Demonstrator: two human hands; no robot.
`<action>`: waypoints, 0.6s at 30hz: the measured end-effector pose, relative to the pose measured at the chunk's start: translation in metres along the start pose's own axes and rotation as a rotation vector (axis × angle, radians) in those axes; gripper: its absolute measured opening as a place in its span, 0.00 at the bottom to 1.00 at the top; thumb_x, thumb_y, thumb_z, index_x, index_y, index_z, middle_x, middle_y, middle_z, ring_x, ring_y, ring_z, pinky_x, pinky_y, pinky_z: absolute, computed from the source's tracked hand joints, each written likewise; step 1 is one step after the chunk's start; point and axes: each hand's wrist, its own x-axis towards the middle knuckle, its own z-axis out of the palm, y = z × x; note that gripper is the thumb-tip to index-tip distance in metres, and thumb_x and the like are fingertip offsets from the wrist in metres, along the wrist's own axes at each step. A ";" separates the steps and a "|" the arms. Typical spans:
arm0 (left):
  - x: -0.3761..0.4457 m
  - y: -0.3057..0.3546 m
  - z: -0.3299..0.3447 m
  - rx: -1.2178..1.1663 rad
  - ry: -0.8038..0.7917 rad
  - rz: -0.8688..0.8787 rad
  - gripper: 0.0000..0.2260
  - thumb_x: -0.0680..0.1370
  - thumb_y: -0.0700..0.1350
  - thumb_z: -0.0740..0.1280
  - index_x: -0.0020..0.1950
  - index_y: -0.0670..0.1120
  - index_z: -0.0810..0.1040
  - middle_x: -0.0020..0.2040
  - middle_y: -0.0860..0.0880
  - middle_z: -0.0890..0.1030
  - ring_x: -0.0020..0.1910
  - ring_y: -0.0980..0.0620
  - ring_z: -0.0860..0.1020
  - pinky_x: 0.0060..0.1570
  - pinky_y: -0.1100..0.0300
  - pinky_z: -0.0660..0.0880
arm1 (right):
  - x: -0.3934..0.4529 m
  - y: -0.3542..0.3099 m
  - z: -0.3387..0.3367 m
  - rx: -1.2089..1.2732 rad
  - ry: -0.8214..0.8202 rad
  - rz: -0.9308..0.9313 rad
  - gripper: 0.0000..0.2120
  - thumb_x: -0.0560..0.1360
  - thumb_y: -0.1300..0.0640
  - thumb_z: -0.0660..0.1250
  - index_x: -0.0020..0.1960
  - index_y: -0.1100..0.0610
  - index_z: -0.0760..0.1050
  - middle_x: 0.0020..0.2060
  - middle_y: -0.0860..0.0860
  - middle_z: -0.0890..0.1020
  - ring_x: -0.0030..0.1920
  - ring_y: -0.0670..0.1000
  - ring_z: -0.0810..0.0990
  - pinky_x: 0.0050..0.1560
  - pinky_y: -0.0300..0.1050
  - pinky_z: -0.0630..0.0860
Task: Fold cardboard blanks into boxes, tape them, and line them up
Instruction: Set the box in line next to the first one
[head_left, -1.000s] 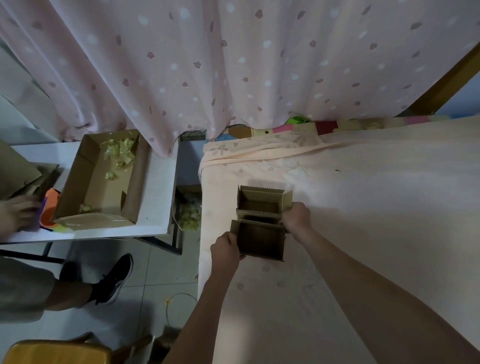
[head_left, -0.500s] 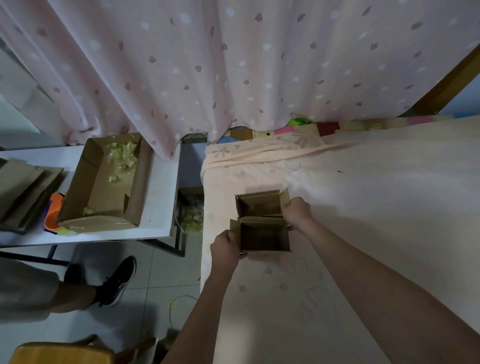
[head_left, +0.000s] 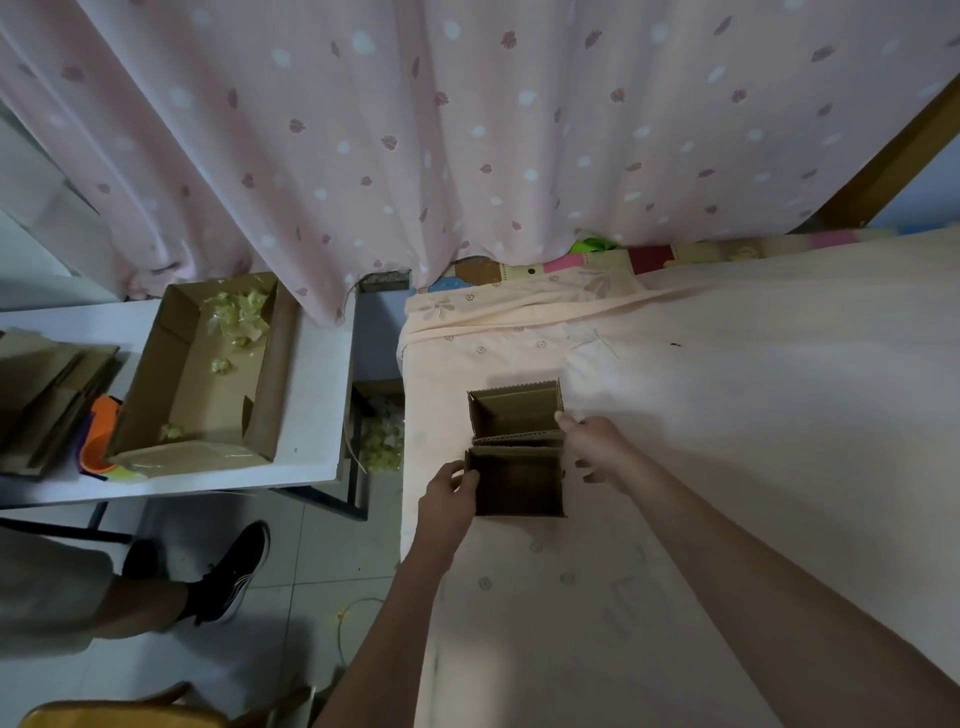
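While the left hand (head_left: 448, 496) grips the near open brown cardboard box (head_left: 519, 480) at its nine o'clock wall, lining-up looks under way. The right hand (head_left: 592, 441), fingers loosely spread, touches the far open brown cardboard box (head_left: 514, 410) at three o'clock; next, probably square both flush.

Two open boxes are set touching on the bed (head_left: 727, 415): far box (head_left: 514, 410) at 12 o'clock of near box (head_left: 519, 480); side table (head_left: 311, 415) at 9 o'clock.

We're looking at a pretty dim, soft indoor shot, brightest on the bedsheet (head_left: 753, 374) at right, with a dark shadow just behind the small boxes (head_left: 514, 415). Wide-angle bending warps the curtain (head_left: 467, 130) and edges, and everything's slightly smeary.
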 end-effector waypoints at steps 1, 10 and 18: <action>0.000 0.000 0.001 -0.025 -0.004 -0.009 0.15 0.83 0.52 0.60 0.68 0.51 0.74 0.58 0.49 0.79 0.58 0.47 0.78 0.58 0.51 0.78 | -0.007 0.007 0.001 0.045 0.002 0.014 0.32 0.81 0.37 0.59 0.74 0.59 0.65 0.64 0.56 0.75 0.59 0.58 0.78 0.59 0.56 0.78; -0.007 0.008 0.006 -0.042 0.021 0.031 0.13 0.83 0.49 0.56 0.63 0.54 0.77 0.54 0.50 0.80 0.54 0.47 0.78 0.58 0.45 0.78 | -0.037 0.046 0.013 0.109 -0.011 -0.151 0.11 0.84 0.52 0.61 0.51 0.56 0.80 0.48 0.56 0.79 0.50 0.56 0.79 0.55 0.56 0.79; -0.015 0.003 0.010 -0.073 0.022 0.020 0.12 0.84 0.51 0.58 0.63 0.54 0.77 0.52 0.51 0.80 0.53 0.49 0.79 0.57 0.47 0.79 | -0.036 0.045 0.011 0.074 0.062 -0.140 0.09 0.82 0.50 0.64 0.47 0.49 0.81 0.46 0.55 0.83 0.49 0.57 0.81 0.57 0.59 0.81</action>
